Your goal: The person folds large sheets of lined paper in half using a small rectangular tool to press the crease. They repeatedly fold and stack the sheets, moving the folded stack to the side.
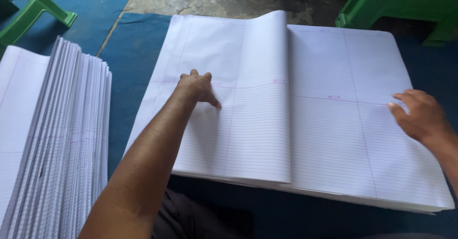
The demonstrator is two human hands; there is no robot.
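From the head view, a large white ruled sheet (343, 124) with faint red margin lines is seen spread on a paper pile over a blue mat (129, 58); its left half is folded over, the fold bulging along the middle. The left hand (196, 87) is pressed flat on the folded half, fingers loosely spread. The right hand (420, 115) is rested open near the right edge, nothing being gripped. A stack of folded sheets (62, 139) is seen at left.

- No packages, labels, signs or screens show anywhere in the head view; nothing of that kind stands on the floor or mat
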